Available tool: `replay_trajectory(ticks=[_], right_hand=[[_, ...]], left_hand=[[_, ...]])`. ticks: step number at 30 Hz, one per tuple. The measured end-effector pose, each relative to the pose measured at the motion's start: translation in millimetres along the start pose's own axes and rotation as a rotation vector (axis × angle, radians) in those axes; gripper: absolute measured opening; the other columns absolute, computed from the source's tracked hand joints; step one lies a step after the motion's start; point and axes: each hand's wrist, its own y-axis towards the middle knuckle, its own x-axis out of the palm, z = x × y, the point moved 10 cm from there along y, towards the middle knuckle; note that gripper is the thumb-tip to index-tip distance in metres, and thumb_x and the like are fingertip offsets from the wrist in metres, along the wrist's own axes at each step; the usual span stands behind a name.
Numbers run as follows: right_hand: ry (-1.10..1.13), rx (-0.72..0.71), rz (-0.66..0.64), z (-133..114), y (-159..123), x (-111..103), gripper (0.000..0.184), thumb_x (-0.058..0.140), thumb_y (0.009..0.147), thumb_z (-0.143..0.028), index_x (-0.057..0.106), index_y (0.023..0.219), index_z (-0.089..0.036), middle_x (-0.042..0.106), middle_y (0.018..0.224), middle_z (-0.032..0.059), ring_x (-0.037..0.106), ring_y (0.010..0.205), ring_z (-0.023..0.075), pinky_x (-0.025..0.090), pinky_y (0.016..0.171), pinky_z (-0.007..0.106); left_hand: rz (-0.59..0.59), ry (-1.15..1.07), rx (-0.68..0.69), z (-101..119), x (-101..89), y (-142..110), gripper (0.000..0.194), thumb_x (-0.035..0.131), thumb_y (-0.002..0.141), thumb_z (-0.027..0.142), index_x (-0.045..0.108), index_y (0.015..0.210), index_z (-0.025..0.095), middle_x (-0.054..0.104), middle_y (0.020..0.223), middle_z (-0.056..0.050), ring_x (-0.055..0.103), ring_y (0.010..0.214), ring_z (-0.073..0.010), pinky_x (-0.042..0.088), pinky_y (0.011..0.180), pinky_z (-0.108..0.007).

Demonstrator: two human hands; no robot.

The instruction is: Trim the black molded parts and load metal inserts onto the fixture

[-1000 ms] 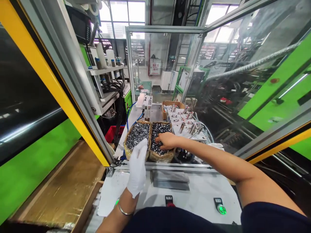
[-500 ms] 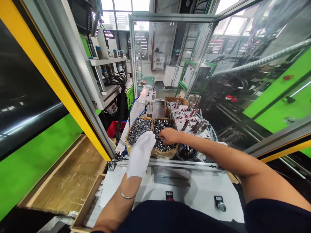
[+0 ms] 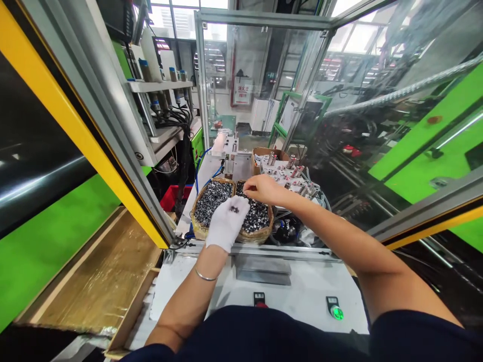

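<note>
My left hand [image 3: 228,221], in a white glove, is cupped palm up with a few small dark metal parts [image 3: 234,209] on it. It hovers over the front of two boxes side by side. My bare right hand [image 3: 264,190] is above the right box [image 3: 260,237], thumb and fingers pinched together. Whatever lies between those fingertips is too small to make out. Small shiny metal pieces [image 3: 258,216] fill the right box. In the left box [image 3: 199,231] are small grey ring-like metal pieces [image 3: 213,198].
A fixture plate [image 3: 281,171] with metal posts stands behind my right forearm. Beyond it is a cardboard box [image 3: 258,163]. A metal frame rail [image 3: 302,250] crosses in front of the boxes. Nearer me are a green-lit button [image 3: 337,312] and a red one [image 3: 260,303] on the white table.
My left hand has turned palm up, showing small parts, and shifted right. My right hand has risen slightly from the pieces. The right-hand button now glows green. The view has shifted slightly.
</note>
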Motion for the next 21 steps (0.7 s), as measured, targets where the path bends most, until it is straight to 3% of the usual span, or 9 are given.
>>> replay_trajectory(ticks=[3,7,11,15,21], right_hand=[[-0.240,0.073,-0.104,14.0,3.3,26.2,0.027,0.051,0.086,-0.020,0.076,0.096,-0.020,0.075,0.099,0.0061,0.067,0.092,0.0206,0.045,0.073,0.026],[-0.306,0.042,-0.193,12.1,8.4,53.5,0.030,0.051,0.087,-0.022,0.075,0.103,-0.024,0.074,0.107,0.0066,0.067,0.099,0.0227,0.046,0.074,0.027],[-0.343,0.015,-0.222,2.9,13.5,62.4,0.030,0.048,0.089,-0.022,0.076,0.102,-0.024,0.074,0.109,0.0085,0.067,0.104,0.0229,0.048,0.079,0.027],[-0.364,0.049,-0.216,-4.1,17.1,63.8,0.031,0.048,0.087,-0.017,0.075,0.102,-0.013,0.073,0.107,0.0190,0.068,0.103,0.0287,0.051,0.081,0.032],[-0.351,0.106,-0.190,-1.1,20.4,65.5,0.030,0.053,0.084,-0.019,0.072,0.106,-0.009,0.072,0.109,0.0213,0.067,0.106,0.0308,0.052,0.084,0.033]], left_hand=[[0.060,0.019,0.128,25.9,-15.4,-3.3,0.024,0.043,0.089,0.003,0.062,0.103,0.007,0.070,0.107,-0.016,0.068,0.106,-0.0181,0.055,0.097,-0.034],[0.064,0.064,0.238,47.9,-26.0,-10.8,0.034,0.044,0.086,-0.003,0.065,0.110,0.010,0.064,0.127,-0.016,0.058,0.125,-0.0183,0.049,0.104,-0.029],[0.065,0.034,0.233,47.4,-26.7,-14.0,0.039,0.048,0.085,-0.004,0.062,0.118,0.009,0.063,0.130,-0.017,0.056,0.127,-0.0209,0.049,0.104,-0.029],[0.078,-0.046,0.170,39.5,-28.5,-7.9,0.044,0.042,0.088,-0.001,0.052,0.131,0.006,0.061,0.131,-0.022,0.062,0.120,-0.0238,0.053,0.099,-0.034],[0.052,0.003,0.168,33.4,-33.6,1.5,0.040,0.046,0.085,-0.003,0.060,0.121,0.008,0.066,0.124,-0.017,0.060,0.122,-0.0234,0.052,0.102,-0.035]])
